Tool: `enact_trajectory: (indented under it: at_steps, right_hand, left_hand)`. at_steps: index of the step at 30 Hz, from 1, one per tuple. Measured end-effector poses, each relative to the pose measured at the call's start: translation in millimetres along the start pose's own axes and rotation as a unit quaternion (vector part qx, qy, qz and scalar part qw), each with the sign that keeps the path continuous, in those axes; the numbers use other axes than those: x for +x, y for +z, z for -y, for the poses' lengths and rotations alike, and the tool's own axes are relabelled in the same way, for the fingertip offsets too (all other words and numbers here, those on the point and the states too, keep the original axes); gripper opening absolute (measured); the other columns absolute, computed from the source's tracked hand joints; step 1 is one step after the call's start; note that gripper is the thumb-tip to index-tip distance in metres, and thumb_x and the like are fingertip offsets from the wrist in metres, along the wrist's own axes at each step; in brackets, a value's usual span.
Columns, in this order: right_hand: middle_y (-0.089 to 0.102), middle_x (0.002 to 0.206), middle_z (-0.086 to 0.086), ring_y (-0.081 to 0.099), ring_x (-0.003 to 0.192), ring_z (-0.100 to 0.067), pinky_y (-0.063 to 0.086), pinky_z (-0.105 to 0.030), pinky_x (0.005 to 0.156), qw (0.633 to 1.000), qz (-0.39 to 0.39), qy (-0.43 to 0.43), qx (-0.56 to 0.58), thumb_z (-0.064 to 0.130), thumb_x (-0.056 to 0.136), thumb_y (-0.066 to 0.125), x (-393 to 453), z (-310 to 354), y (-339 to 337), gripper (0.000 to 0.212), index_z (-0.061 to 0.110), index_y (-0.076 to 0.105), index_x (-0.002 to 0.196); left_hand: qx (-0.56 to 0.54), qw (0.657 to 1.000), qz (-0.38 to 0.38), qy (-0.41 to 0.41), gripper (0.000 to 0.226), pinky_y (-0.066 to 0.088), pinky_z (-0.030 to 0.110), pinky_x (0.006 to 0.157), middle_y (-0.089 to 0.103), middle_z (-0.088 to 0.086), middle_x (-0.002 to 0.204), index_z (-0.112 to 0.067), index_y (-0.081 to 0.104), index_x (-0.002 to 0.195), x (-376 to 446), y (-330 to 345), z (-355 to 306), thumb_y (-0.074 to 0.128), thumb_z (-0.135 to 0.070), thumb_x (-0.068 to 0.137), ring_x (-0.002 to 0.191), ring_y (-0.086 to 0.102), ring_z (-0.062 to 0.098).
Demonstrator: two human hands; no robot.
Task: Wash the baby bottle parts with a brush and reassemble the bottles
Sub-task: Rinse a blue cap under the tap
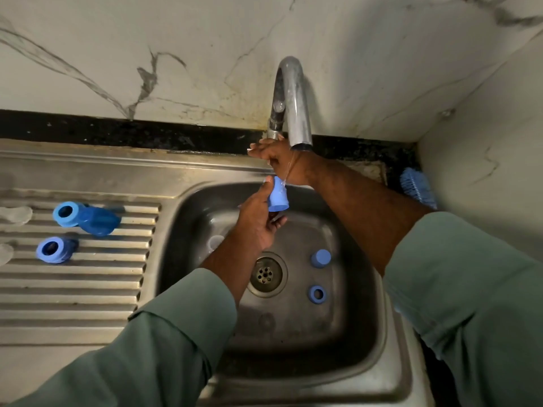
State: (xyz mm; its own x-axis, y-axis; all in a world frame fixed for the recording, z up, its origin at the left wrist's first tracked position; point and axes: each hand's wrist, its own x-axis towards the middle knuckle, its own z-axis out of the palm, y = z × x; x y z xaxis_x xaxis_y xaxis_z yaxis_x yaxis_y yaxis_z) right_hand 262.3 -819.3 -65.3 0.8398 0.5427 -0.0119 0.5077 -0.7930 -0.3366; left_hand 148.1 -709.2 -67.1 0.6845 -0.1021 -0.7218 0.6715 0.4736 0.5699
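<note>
My left hand (258,218) grips a light blue bottle cap (277,196) over the sink basin, under the tap spout. My right hand (279,155) reaches behind the tap (291,98) and curls around its base handle. In the basin lie a second blue cap (321,257), a blue collar ring (316,294) and a clear part (216,241), hard to make out. Two blue bottles (88,218) (55,249) lie on their sides on the ribbed drainboard (73,289). A blue brush (417,188) rests at the back right corner.
The steel sink (390,348) has its drain (266,274) in the middle. Two clear, nipple-like pieces (16,214) (4,254) lie at the drainboard's left edge. A marble wall rises close behind and to the right.
</note>
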Motion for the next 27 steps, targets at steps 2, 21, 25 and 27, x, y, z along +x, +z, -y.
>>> enact_trajectory:
  at_steps: [2, 21, 25, 27]
  right_hand:
    - [0.043, 0.143, -0.019, 0.039, 0.134, -0.024, -0.003, 0.008, 0.096, 0.999, 0.014, -0.025, -0.036, -0.004, 0.092, 0.043, 0.0, -0.5, -0.7, 0.043, -0.003, 0.047, 0.134]
    - [0.040, 0.148, -0.008, 0.031, 0.140, -0.026, -0.015, 0.005, 0.095, 0.999, 0.040, 0.002, 0.018, -0.009, 0.089, 0.045, 0.6, -3.1, -0.2, 0.054, 0.009, 0.044, 0.140]
    - [0.037, 0.150, -0.006, 0.035, 0.138, -0.022, -0.010, 0.000, 0.104, 0.999, 0.045, -0.014, -0.017, -0.008, 0.091, 0.043, -0.4, 2.3, -3.6, 0.055, 0.008, 0.039, 0.142]
    - [0.039, 0.148, -0.009, 0.044, 0.131, -0.019, 0.011, -0.002, 0.107, 1.000, 0.014, 0.017, 0.013, -0.009, 0.092, 0.043, -5.4, 8.3, -8.4, 0.051, 0.004, 0.041, 0.141]
  left_hand:
    - [0.028, 1.000, -0.008, 0.002, 0.050, 0.050, 0.033, 0.072, 0.065, 0.009, 0.102, -0.011, 0.059, 0.122, 0.5, -0.9, 0.0, 0.063, -0.049, 0.089, 0.088, 0.061, 0.021]
    - [-0.164, 0.981, 0.003, -0.105, 0.027, 0.057, 0.024, 0.049, 0.069, 0.016, 0.068, 0.003, 0.062, 0.098, -2.9, -6.7, -1.4, 0.067, -0.022, 0.093, 0.054, 0.069, 0.019]
    - [-0.164, 0.983, -0.011, -0.081, 0.026, 0.056, 0.023, 0.049, 0.070, 0.015, 0.068, 0.001, 0.061, 0.097, 5.4, -13.6, 4.6, 0.066, -0.025, 0.093, 0.055, 0.069, 0.017]
    - [-0.134, 0.988, -0.022, -0.075, 0.027, 0.055, 0.024, 0.049, 0.071, 0.015, 0.072, -0.001, 0.061, 0.105, 7.2, -16.8, 19.0, 0.064, -0.025, 0.094, 0.057, 0.070, 0.019]
